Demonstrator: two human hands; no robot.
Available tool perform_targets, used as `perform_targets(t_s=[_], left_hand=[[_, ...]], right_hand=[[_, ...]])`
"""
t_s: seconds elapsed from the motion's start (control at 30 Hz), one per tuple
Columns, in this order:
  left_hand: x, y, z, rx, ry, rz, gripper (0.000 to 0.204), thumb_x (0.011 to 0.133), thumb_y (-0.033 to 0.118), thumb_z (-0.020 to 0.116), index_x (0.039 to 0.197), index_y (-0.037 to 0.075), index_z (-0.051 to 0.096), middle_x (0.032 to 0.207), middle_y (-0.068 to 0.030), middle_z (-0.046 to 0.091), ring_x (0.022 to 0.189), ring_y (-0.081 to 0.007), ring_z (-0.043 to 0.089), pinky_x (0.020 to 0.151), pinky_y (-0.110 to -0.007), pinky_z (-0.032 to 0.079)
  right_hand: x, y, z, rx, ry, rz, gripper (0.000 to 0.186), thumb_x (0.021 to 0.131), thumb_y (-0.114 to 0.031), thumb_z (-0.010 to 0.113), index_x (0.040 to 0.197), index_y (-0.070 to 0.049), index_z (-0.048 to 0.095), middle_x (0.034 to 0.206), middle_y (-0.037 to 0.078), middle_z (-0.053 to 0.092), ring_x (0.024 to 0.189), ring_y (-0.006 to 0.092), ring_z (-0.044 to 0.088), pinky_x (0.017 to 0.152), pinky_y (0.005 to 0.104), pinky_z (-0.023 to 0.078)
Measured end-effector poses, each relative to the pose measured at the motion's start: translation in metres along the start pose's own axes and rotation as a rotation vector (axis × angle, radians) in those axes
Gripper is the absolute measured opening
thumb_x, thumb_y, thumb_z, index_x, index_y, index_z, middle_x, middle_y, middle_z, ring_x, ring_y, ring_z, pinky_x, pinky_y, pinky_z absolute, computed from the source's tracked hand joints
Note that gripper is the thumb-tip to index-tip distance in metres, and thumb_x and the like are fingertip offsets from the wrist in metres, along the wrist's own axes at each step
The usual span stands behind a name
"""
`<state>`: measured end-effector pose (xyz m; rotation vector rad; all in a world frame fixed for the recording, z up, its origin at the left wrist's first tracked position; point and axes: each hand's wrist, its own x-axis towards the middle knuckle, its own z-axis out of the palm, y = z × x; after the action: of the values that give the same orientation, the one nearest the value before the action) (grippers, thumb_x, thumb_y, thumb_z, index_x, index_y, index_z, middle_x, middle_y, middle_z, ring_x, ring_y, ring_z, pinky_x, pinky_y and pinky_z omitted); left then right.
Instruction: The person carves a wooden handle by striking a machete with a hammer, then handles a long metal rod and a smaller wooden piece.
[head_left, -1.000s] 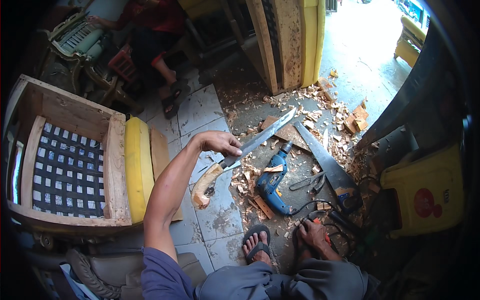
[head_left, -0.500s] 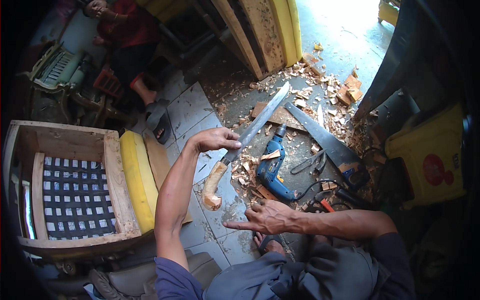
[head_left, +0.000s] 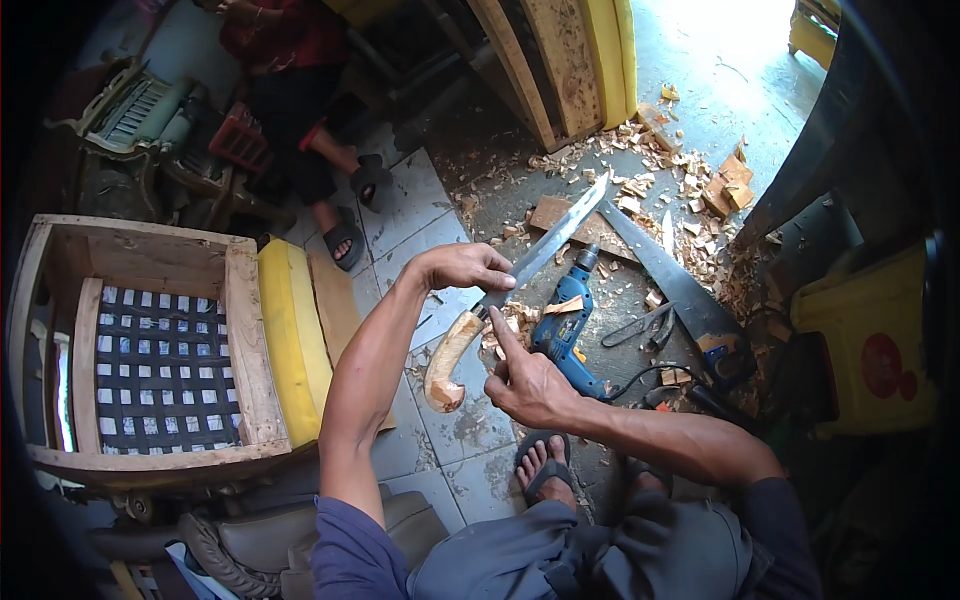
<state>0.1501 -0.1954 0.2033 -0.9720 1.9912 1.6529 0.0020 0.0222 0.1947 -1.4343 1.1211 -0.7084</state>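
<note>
My left hand [head_left: 466, 269] grips the steel blade of a long knife [head_left: 551, 237] near its base, holding it aslant with the tip toward the upper right. Its curved, roughly carved wooden handle [head_left: 449, 368] hangs below. My right hand [head_left: 522, 375] has its index finger stretched to the base of the blade, apparently touching it, with the other fingers curled and no object visible in them. Beyond the hands a blue drill [head_left: 560, 330] lies on the floor beside a handsaw [head_left: 670, 290], pliers [head_left: 650, 330] and a wooden board [head_left: 568, 225], among wood chips.
A wooden seat frame with black webbing [head_left: 165, 370] and yellow foam [head_left: 290, 340] stands at left. Another person [head_left: 290, 90] sits at upper left. An upright wooden frame [head_left: 560, 60] is at the back, a yellow container [head_left: 865, 350] at right, wood blocks [head_left: 728, 190] near the doorway.
My right hand has risen from beside my foot to the knife, its index finger now at the blade. My left hand with the knife has shifted slightly right and up.
</note>
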Motion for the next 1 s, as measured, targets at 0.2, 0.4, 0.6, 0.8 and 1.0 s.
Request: perform_targets(t_s=[0.2, 0.4, 0.6, 0.8, 1.0], left_hand=[[0.001, -0.002, 0.0, -0.021, -0.013, 0.012, 0.047, 0.099, 0.038, 0.067, 0.12, -0.005, 0.069, 0.101, 0.0009, 0.069, 0.094, -0.0078, 0.057, 0.087, -0.029, 0.047], [-0.001, -0.002, -0.001, -0.02, -0.009, -0.004, 0.046, 0.099, 0.036, 0.066, 0.12, -0.004, 0.069, 0.099, 0.0015, 0.068, 0.093, -0.0079, 0.057, 0.087, -0.028, 0.047], [-0.011, 0.0, -0.001, -0.029, -0.021, 0.018, 0.039, 0.1, 0.036, 0.066, 0.11, -0.001, 0.071, 0.091, 0.0053, 0.064, 0.088, -0.0056, 0.054, 0.081, -0.027, 0.045], [-0.017, -0.004, 0.0, -0.049, 0.008, 0.021, 0.038, 0.1, 0.036, 0.066, 0.107, -0.001, 0.071, 0.09, 0.0059, 0.062, 0.087, -0.0049, 0.052, 0.079, -0.026, 0.044], [-0.017, -0.007, 0.002, -0.1, 0.036, 0.053, 0.036, 0.098, 0.035, 0.069, 0.107, 0.001, 0.073, 0.088, 0.0066, 0.063, 0.082, -0.005, 0.052, 0.075, -0.026, 0.046]], right_hand=[[-0.003, -0.009, 0.003, -0.025, -0.185, -0.121, 0.09, 0.086, -0.013, 0.056, 0.162, -0.013, 0.007, 0.074, 0.025, 0.068, 0.068, 0.043, 0.067, 0.073, 0.0518, 0.054], [-0.007, -0.008, 0.009, -0.186, -0.241, -0.239, 0.073, 0.086, -0.017, 0.056, 0.156, -0.027, 0.038, 0.073, 0.027, 0.067, 0.069, 0.0458, 0.068, 0.071, 0.0544, 0.056], [-0.012, 0.003, 0.013, -0.194, -0.158, -0.289, 0.04, 0.086, -0.016, 0.056, 0.121, -0.023, 0.075, 0.063, 0.019, 0.064, 0.056, 0.0325, 0.066, 0.062, 0.0434, 0.056], [-0.021, 0.009, 0.008, -0.167, -0.225, -0.124, 0.036, 0.088, -0.02, 0.058, 0.12, -0.019, 0.073, 0.075, 0.023, 0.069, 0.069, 0.0375, 0.07, 0.073, 0.0475, 0.057], [-0.025, 0.019, 0.007, -0.171, -0.22, -0.072, 0.038, 0.088, -0.021, 0.058, 0.123, -0.017, 0.071, 0.077, 0.024, 0.07, 0.073, 0.0392, 0.07, 0.076, 0.0475, 0.057]])
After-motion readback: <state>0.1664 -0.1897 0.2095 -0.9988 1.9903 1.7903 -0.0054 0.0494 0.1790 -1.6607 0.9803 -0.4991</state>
